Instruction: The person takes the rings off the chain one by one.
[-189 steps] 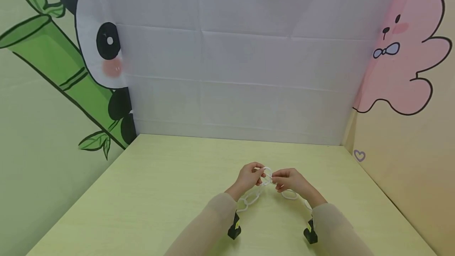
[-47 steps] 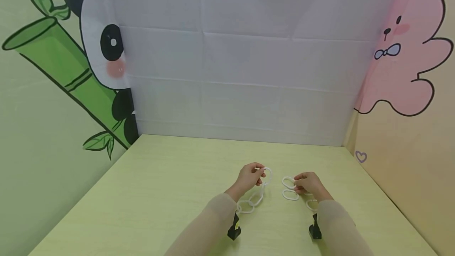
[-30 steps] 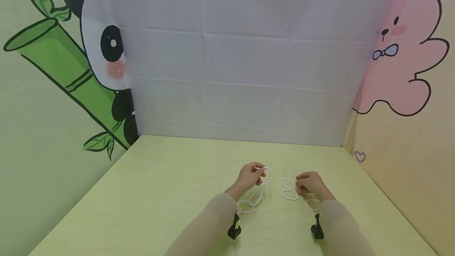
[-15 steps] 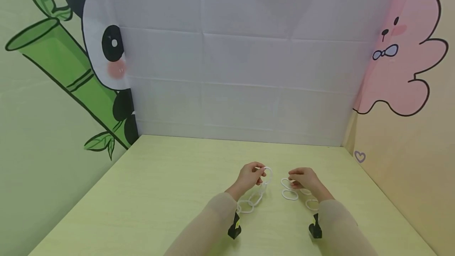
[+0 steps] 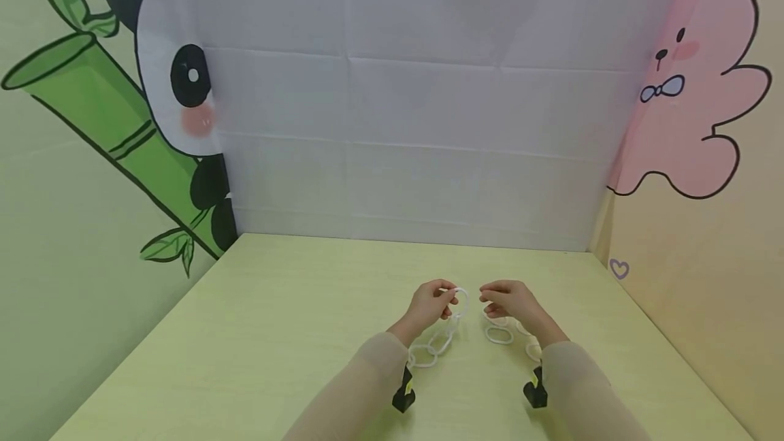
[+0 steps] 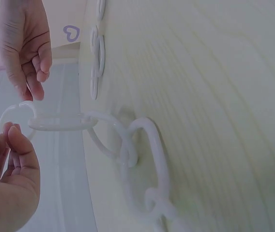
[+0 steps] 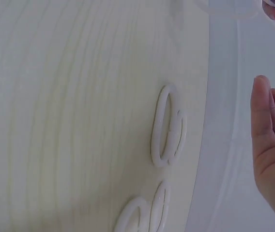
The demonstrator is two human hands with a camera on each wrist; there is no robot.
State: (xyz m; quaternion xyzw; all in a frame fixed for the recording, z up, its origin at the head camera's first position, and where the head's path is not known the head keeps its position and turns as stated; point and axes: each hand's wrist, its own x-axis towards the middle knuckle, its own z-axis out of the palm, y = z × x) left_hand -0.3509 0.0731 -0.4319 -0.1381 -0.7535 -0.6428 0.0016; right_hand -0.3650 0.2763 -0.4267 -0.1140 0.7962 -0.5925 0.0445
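My left hand (image 5: 431,301) pinches the top link (image 6: 4,116) of a white plastic chain between thumb and fingertips. Below it the other links of the chain (image 6: 158,152) hang down and trail onto the table. My right hand (image 5: 511,301) hovers just right of the held link, its fingers extended and nothing in them. In the left wrist view its fingertips come down close above that link. Under the right hand lie loose white oval links (image 7: 157,130), partly hidden by it in the head view; the right wrist view shows them overlapping in pairs.
The pale wooden table (image 5: 306,325) runs back to a white cloth (image 5: 392,101) hung behind it. Walls with a painted panda (image 5: 165,73) and a pink bear (image 5: 698,135) flank both sides. A black device (image 5: 403,397) sits at the left wrist, another (image 5: 535,393) at the right.
The right hand went from beside the held link to the loose links on the right, then came back left and up, empty. The left hand kept its pinch in place.
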